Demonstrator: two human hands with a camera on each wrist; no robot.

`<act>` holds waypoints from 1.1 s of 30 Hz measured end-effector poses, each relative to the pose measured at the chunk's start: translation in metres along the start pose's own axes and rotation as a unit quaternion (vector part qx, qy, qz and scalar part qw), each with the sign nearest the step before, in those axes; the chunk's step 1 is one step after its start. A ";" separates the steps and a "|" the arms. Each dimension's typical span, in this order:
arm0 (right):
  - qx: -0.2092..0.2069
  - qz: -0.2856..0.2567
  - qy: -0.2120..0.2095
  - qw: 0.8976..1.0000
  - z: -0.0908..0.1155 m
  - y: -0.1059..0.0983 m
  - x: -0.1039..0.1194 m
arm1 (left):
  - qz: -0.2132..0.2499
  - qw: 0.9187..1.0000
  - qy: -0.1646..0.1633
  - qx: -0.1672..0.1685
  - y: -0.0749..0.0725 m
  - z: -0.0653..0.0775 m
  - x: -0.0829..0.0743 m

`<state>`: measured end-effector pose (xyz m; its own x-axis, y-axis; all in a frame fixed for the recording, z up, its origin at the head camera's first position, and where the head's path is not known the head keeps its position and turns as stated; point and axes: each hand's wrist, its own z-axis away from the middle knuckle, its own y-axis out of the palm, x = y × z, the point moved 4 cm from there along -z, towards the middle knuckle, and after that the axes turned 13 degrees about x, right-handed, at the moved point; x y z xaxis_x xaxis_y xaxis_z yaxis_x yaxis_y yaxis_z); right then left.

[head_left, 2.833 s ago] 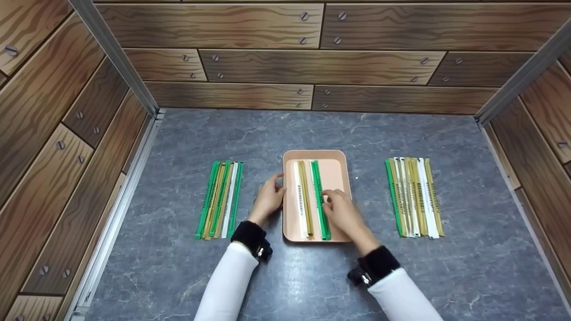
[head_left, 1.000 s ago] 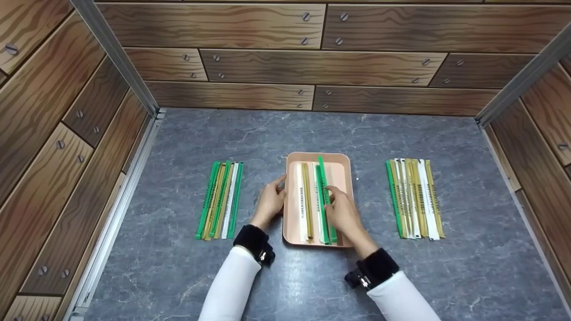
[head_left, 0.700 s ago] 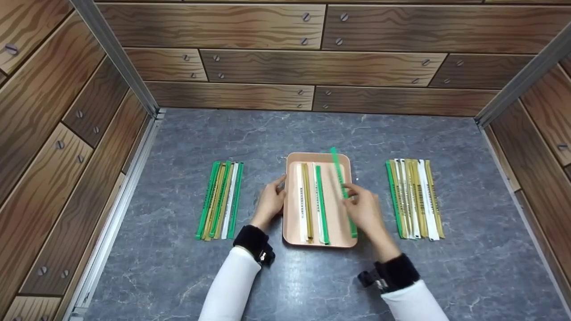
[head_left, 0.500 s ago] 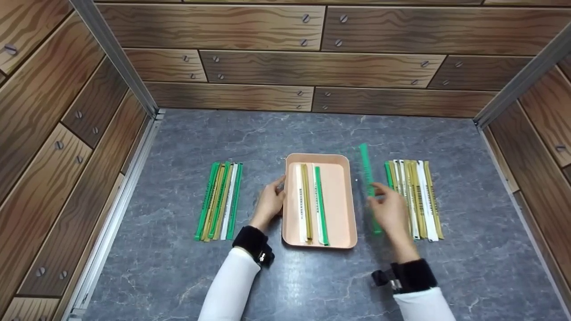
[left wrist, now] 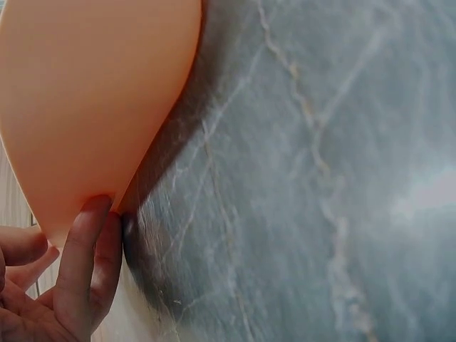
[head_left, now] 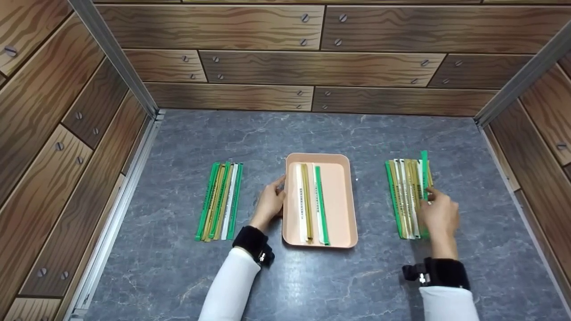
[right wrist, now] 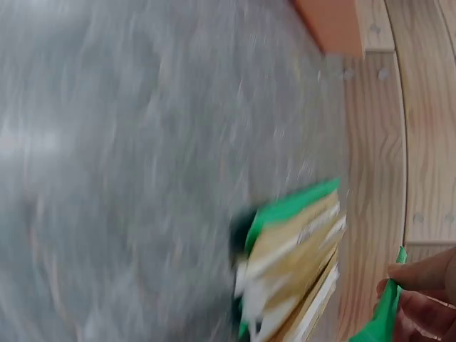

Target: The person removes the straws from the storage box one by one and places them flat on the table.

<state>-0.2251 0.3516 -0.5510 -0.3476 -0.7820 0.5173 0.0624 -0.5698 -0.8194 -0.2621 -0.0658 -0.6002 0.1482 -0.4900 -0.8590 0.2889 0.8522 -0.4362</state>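
My right hand (head_left: 440,214) pinches a long, narrow green packet (head_left: 424,171) between thumb and fingertips, over the right-hand end of the right row of packets (head_left: 405,200). The right wrist view shows this green packet (right wrist: 385,313) at the lower right, apart from the blurred row. My left hand (head_left: 269,203) touches the outer left wall of a shallow peach tray (head_left: 341,200); in the left wrist view its fingers (left wrist: 82,249) rest against that wall. Inside the tray lie a white packet (head_left: 299,191), a gold one (head_left: 307,205) and a green one (head_left: 322,209) overlapping another white.
Left of the tray lies another row of green, gold and white packets (head_left: 218,200), with printed lettering. The grey marbled tabletop (head_left: 267,129) is bounded by wood-patterned walls (head_left: 258,67) and metal frame posts (head_left: 116,58).
My right hand has lifted one green packet out of the tray and carried it right, over the right row. My left hand stays at the tray, which has shifted slightly.
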 end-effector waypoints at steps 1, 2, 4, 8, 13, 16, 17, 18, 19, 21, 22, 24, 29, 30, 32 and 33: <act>0.007 0.001 0.007 1.000 -0.002 -0.001 -0.005 | 0.000 1.000 -0.002 0.000 0.000 0.000 0.000; 0.015 0.002 0.014 1.000 -0.003 -0.001 -0.009 | 0.002 1.000 -0.002 0.000 0.000 0.000 0.000; 0.022 0.009 0.022 0.999 -0.006 -0.002 -0.015 | 0.003 1.000 -0.002 0.000 0.000 0.000 0.000; 0.033 0.023 0.030 0.999 -0.011 -0.003 -0.025 | 0.003 1.000 0.001 0.000 0.000 0.000 0.000; 0.046 0.035 0.025 0.998 -0.018 -0.002 -0.031 | -0.002 1.000 0.003 -0.003 0.000 0.000 0.000; 0.053 0.036 0.025 0.998 -0.022 0.000 -0.033 | -0.010 1.000 0.007 -0.005 0.000 0.000 -0.001; 0.055 0.036 0.028 0.997 -0.022 0.001 -0.034 | -0.015 1.000 0.009 -0.007 0.000 0.000 -0.001; 0.056 0.033 0.030 0.997 -0.023 0.001 -0.034 | -0.019 1.000 0.010 -0.008 0.000 0.001 -0.001; 0.055 0.031 0.031 0.998 -0.024 0.002 -0.034 | -0.023 1.000 0.013 -0.010 0.000 0.001 -0.001; 0.044 0.022 0.029 0.998 -0.024 0.003 -0.033 | -0.034 0.999 0.017 -0.013 0.000 0.001 -0.002; 0.034 0.019 0.023 0.999 -0.023 0.004 -0.031 | -0.035 0.999 0.018 -0.014 -0.001 0.001 -0.002; 0.006 0.006 -0.001 1.000 -0.021 0.007 -0.024 | -0.035 0.999 0.020 -0.016 -0.001 0.002 -0.002; -0.059 -0.046 -0.109 0.991 -0.015 0.022 0.001 | -0.038 0.999 0.019 -0.019 0.000 0.002 -0.002; -0.063 -0.054 -0.130 0.988 -0.014 0.027 0.006 | -0.040 0.999 0.018 -0.019 0.000 0.002 -0.002; -0.050 -0.062 -0.171 0.982 -0.012 0.037 0.018 | -0.040 0.999 0.017 -0.019 0.000 0.001 -0.002; -0.037 -0.062 -0.188 0.980 -0.012 0.043 0.023 | -0.040 0.999 0.018 -0.018 0.000 0.001 -0.002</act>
<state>-0.2416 0.3121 -0.5772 0.0207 -0.7536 0.6570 -0.0304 -0.6573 -0.7530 -0.2612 -0.0649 -0.5988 0.0923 -0.5503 -0.8299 0.2649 0.8170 -0.5122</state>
